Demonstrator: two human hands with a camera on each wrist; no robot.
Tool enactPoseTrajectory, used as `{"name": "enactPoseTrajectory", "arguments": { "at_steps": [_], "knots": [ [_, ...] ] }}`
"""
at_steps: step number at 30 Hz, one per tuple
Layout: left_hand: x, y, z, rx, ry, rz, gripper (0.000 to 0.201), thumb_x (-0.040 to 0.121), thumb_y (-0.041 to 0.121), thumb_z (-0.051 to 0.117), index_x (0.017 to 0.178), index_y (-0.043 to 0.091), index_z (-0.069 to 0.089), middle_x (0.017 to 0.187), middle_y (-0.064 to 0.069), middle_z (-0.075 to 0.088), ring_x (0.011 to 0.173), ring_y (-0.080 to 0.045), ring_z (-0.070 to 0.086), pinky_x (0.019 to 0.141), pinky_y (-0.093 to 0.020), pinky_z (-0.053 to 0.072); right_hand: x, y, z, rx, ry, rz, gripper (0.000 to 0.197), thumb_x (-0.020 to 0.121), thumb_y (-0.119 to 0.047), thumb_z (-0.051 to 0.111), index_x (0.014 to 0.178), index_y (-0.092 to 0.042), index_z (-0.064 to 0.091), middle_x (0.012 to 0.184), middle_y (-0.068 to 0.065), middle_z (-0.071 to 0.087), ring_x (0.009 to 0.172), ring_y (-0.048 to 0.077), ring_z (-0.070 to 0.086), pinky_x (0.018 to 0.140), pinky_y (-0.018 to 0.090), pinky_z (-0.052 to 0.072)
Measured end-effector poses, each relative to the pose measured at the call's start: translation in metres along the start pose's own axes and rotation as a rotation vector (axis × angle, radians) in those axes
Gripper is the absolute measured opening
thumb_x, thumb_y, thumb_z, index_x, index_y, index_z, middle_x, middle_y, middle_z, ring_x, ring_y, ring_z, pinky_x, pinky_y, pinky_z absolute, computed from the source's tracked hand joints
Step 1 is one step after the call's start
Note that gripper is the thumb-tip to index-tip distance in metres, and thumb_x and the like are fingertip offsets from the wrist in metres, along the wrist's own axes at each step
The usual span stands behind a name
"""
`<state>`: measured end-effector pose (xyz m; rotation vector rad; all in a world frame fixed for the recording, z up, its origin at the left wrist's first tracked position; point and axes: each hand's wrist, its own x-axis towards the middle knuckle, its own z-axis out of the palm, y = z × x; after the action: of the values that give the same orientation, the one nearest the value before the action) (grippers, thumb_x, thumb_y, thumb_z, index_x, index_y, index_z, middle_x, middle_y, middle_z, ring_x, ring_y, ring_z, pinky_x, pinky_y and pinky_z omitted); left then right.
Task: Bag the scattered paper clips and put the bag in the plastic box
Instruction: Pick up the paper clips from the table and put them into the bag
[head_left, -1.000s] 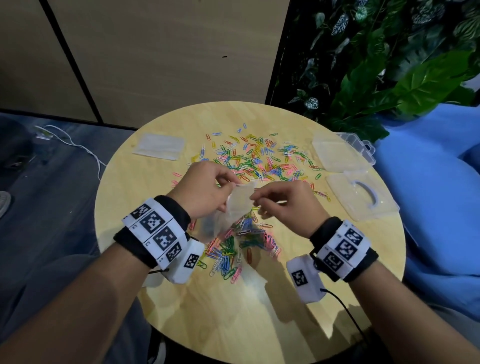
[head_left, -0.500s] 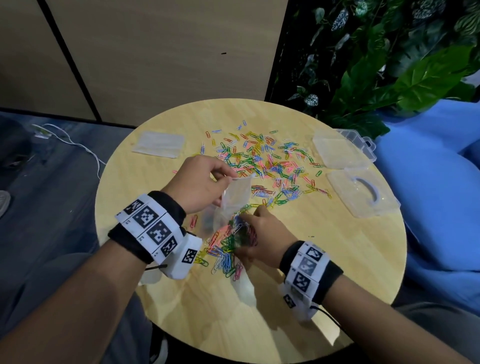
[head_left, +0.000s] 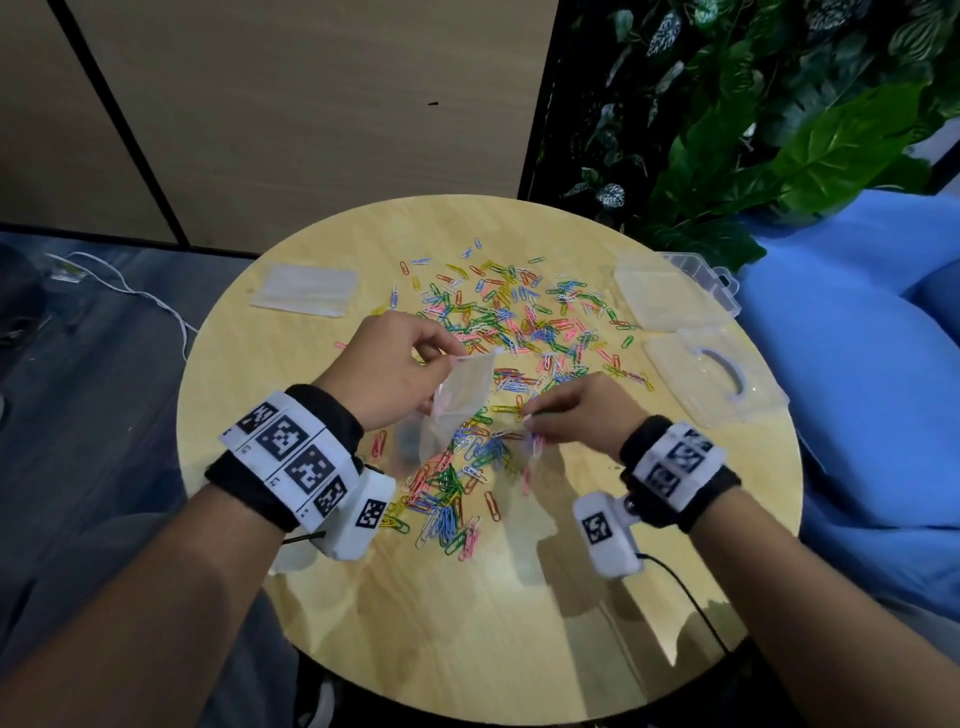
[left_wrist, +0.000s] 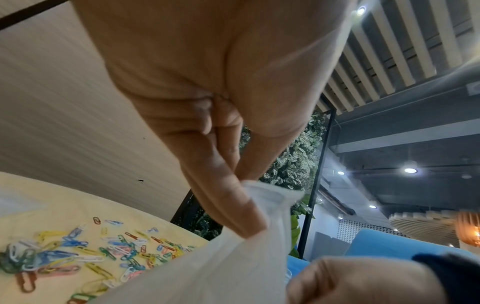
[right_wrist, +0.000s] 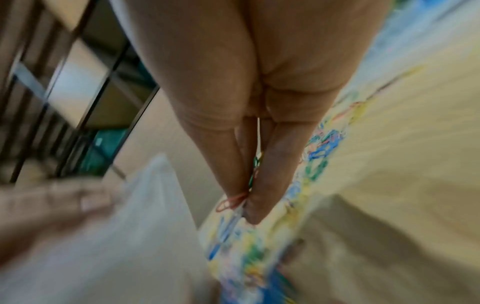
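Now the bag hangs from left hand grip — clips pinched beside.

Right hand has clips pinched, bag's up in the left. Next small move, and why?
Probably carry the right hand leftward to the mouth of the bag and drop in the clips it pinches. The left hand pinches the bag's top edge and holds it upright just beside; the bag looks empty, and many clips lie loose on the table.
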<state>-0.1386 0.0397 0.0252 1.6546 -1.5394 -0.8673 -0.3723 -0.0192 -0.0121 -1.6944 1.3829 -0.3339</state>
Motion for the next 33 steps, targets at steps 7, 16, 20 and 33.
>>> {"name": "enactPoseTrajectory", "arguments": {
  "at_steps": [7, 16, 20, 33],
  "knots": [
    [0.0, 0.002, 0.006, 0.016, -0.014, -0.018, 0.018, 0.096, 0.009, 0.063, 0.107, 0.008, 0.078, 0.084, 0.0, 0.068, 0.059, -0.013, 0.072, 0.054, -0.026, 0.062, -0.013, -0.041, -0.016, 0.879, -0.126, 0.01, 0.025, 0.073, -0.004, 0.071, 0.098, -0.007, 0.073, 0.09, 0.004, 0.076, 0.082, 0.01, 0.071, 0.069, 0.015, 0.056],
    [-0.002, 0.006, 0.009, -0.036, -0.004, -0.038, 0.017, 0.098, 0.009, 0.061, 0.106, 0.008, 0.076, 0.087, -0.002, 0.073, 0.061, -0.02, 0.076, 0.065, -0.038, 0.065, -0.016, -0.057, 0.031, 0.741, 0.037, -0.006, 0.018, 0.095, 0.003, 0.054, 0.107, 0.009, 0.066, 0.103, 0.023, 0.067, 0.095, 0.025, 0.066, 0.085, 0.022, 0.057],
    [-0.002, 0.009, 0.009, -0.049, -0.004, -0.035, 0.018, 0.099, 0.008, 0.06, 0.109, 0.006, 0.075, 0.093, -0.001, 0.072, 0.061, -0.021, 0.076, 0.066, -0.038, 0.065, -0.02, -0.054, 0.035, 0.571, 0.029, -0.082, 0.029, 0.087, 0.014, 0.058, 0.113, 0.005, 0.067, 0.099, 0.019, 0.071, 0.093, 0.026, 0.07, 0.089, 0.033, 0.058],
    [-0.005, 0.003, -0.011, -0.127, 0.052, -0.019, 0.016, 0.097, 0.006, 0.062, 0.1, 0.012, 0.077, 0.1, -0.012, 0.074, 0.061, -0.012, 0.072, 0.06, -0.027, 0.063, -0.024, -0.032, 0.002, -0.216, 0.123, -0.287, 0.017, 0.085, -0.017, 0.073, 0.102, -0.016, 0.075, 0.094, -0.001, 0.074, 0.073, 0.013, 0.071, 0.071, 0.032, 0.061]
  ]
}}
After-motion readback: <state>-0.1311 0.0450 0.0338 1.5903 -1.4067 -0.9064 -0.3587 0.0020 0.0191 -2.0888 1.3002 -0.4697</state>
